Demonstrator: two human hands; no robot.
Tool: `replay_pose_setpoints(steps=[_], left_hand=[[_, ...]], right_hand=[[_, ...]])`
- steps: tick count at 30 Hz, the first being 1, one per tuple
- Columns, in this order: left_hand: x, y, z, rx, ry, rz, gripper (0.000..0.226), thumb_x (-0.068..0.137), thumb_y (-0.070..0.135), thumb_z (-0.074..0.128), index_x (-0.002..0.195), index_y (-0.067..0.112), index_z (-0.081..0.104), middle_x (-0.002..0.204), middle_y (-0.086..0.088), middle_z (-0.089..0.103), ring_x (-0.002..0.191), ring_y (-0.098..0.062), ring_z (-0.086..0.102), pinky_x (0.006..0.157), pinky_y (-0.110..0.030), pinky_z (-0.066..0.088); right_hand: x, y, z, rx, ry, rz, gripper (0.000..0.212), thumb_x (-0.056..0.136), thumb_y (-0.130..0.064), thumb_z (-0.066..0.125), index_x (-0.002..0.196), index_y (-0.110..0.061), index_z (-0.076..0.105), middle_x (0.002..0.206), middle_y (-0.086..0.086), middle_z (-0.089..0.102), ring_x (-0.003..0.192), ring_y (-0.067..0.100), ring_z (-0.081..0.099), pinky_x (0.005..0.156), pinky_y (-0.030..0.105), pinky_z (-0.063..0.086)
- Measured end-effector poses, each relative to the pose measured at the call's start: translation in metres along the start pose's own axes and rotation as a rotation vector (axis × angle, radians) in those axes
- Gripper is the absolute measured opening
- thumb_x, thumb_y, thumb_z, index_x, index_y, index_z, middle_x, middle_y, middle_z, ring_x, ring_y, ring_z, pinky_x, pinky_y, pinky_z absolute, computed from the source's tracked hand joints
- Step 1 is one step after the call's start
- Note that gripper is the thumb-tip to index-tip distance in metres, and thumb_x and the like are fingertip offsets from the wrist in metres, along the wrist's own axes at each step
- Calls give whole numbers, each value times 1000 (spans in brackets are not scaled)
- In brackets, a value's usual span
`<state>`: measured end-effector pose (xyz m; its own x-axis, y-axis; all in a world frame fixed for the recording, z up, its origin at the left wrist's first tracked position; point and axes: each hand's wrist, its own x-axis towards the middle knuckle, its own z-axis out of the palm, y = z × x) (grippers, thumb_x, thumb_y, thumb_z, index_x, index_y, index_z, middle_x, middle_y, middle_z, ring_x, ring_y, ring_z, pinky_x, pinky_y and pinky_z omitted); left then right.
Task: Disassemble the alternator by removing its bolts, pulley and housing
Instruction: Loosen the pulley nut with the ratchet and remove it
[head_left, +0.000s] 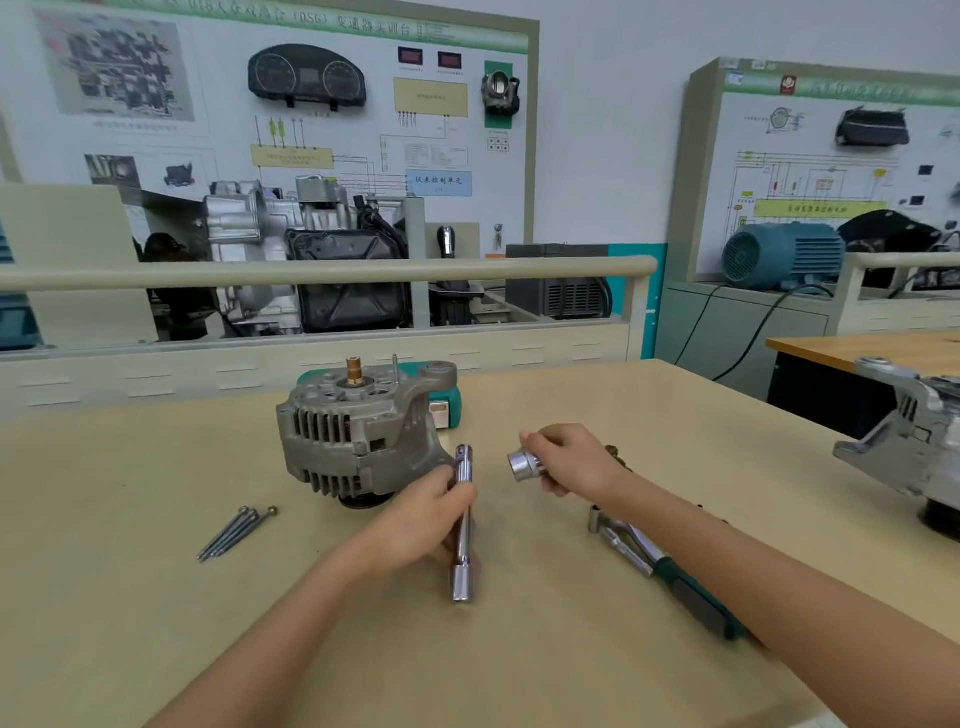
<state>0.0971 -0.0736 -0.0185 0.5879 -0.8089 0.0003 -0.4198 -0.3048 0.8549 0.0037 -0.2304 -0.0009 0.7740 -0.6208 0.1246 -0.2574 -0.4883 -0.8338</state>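
Alternator (363, 441) work was well under way on the pale bench (156, 623) when I looked over: the unit stood left of centre, slip-ring end up, pulley side down against the tabletop, both housing halves together. Furthest left, a small bundle of long through-bolts (234, 531) lay loose on the bench, well apart from the casing, so I judged the bolt stage done and the pulley next. Just right of the alternator the left hand (418, 519) had its fingers curled round the middle of a chrome extension bar (464, 525), which stood nearly upright with its square drive at the top and its socket end at the bottom. Right of that, the right hand (566, 460) pinched a short, wide socket (523, 464) in its fingertips, open mouth turned toward the bar, the two parts near but not touching. To my eye the step was mating socket to bar, and doing it well would mean lining the socket's square hole squarely on the drive tip and pressing until it seated, keeping the bar steady meanwhile. Further right, under the right forearm, a green-handled ratchet (670, 571) lay on the bench, ready to take the bar. At the far right edge another alternator-like casting (914, 441) sat untouched.
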Motion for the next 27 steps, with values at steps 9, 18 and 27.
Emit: replay_pose_setpoints(steps=[9, 18, 27], left_hand=[[-33, -24, -31, -23, -83, 174, 24, 102, 29, 41, 107, 10, 54, 64, 8, 35, 48, -2, 33, 44, -16, 31], [-52, -31, -54, 672, 30, 407, 18, 101, 35, 39, 98, 21, 50, 69, 9, 51, 59, -7, 45, 57, -27, 36], [-59, -9, -68, 1063, -46, 363, 18, 103, 36, 33, 93, 21, 36, 66, 4, 40, 62, -18, 40, 59, -35, 30]], right_hand=[[-22, -29, 56, 416, -176, 147, 24, 92, -20, 36, 70, -13, 42, 59, 4, 40, 35, 9, 29, 37, 15, 20], [-31, -40, 77, 366, -105, 22, 29, 93, -14, 36, 65, -11, 45, 45, -1, 45, 26, 4, 37, 32, 12, 21], [-33, -29, 100, 423, 54, -99, 34, 95, -12, 41, 60, -12, 42, 60, 7, 40, 51, 14, 41, 36, 11, 33]])
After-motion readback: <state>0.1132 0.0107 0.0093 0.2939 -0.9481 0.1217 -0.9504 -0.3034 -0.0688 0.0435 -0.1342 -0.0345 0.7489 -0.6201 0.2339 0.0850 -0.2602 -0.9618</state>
